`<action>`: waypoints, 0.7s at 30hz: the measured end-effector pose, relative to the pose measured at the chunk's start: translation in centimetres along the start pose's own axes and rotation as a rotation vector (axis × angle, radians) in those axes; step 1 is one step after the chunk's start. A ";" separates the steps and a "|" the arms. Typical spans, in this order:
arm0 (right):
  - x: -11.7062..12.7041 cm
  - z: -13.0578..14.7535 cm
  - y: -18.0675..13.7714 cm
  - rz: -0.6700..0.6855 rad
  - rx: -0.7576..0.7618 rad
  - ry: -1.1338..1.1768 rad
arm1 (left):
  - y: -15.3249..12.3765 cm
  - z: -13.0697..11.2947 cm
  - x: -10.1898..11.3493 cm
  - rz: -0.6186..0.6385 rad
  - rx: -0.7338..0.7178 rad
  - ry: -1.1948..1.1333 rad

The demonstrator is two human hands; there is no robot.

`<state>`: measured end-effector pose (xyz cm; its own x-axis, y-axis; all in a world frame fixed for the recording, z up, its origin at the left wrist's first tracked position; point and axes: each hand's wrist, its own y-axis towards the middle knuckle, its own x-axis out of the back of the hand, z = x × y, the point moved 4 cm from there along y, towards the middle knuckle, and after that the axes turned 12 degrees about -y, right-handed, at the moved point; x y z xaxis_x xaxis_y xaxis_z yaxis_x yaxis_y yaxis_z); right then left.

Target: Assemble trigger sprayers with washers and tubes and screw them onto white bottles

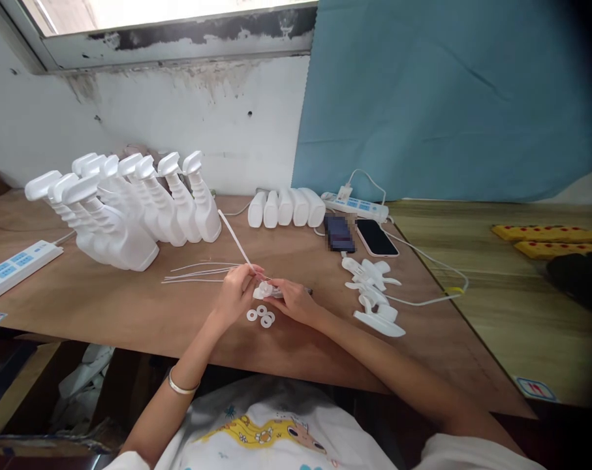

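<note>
My left hand [237, 292] pinches a thin white dip tube [234, 239] that slants up and to the left from my fingers. My right hand [294, 299] is closed around a small white sprayer head [265, 290] on the wooden table [129, 307]; the tube's lower end meets this part. Three white ring washers [261, 316] lie on the table just in front of my hands. Several loose white tubes [198, 271] lie to the left of my left hand.
Several white spray bottles [129, 209] stand at the back left, smaller white bottles [286, 207] at the back middle. White trigger heads [374, 297] lie to the right. Two phones [357, 235], power strips [357, 207] and cables lie nearby. Yellow blocks [550, 238] rest far right.
</note>
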<state>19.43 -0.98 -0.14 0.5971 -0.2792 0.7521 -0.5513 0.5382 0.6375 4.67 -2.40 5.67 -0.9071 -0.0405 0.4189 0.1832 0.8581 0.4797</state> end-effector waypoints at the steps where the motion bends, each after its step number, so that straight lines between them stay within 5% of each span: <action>1: 0.0 0.0 0.0 0.002 -0.001 -0.003 | 0.0 0.0 0.0 0.002 0.001 -0.013; 21: -0.4 -0.4 -0.2 0.036 -0.027 0.003 | -0.4 0.1 -0.2 0.052 0.023 -0.118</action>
<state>19.51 -0.68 -0.64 0.5784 -0.2570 0.7742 -0.5568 0.5692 0.6049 4.75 -2.71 5.30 -0.9353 0.0635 0.3480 0.2232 0.8691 0.4414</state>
